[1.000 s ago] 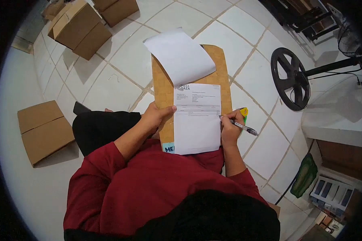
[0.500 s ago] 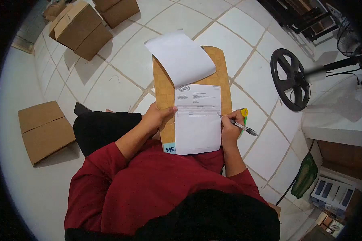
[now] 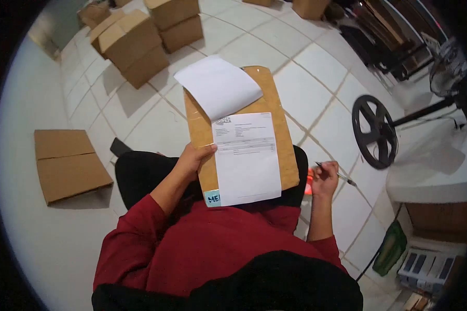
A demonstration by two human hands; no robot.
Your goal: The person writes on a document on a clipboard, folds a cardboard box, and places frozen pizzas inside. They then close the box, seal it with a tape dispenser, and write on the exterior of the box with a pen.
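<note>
My left hand (image 3: 195, 156) is closed on the left edge of a tan clipboard (image 3: 197, 122), its thumb lying on top beside the paper. A printed form (image 3: 248, 173) with a letterhead and a small table lies on the board. Above it, a white sheet (image 3: 218, 85) is folded back over the board's top, hiding any clip. At the lower left corner sits a light blue label (image 3: 211, 198) with dark lettering. To the right of the board, my right hand (image 3: 325, 178) is closed around a pen (image 3: 347, 180), away from the paper. A bright orange-red item (image 3: 310, 181) shows beside that hand.
Cardboard boxes (image 3: 129, 46) stand on the tiled floor at the upper left, and a flattened carton (image 3: 70, 166) lies at the left. A black round fan base (image 3: 374, 132) is on the right, near a green item (image 3: 390, 249) and a grey-white case (image 3: 425, 269).
My right hand has moved off the form, right and down, still with the pen. The clipboard has shifted slightly left and tilted. The view has also shifted, showing more boxes at the top.
</note>
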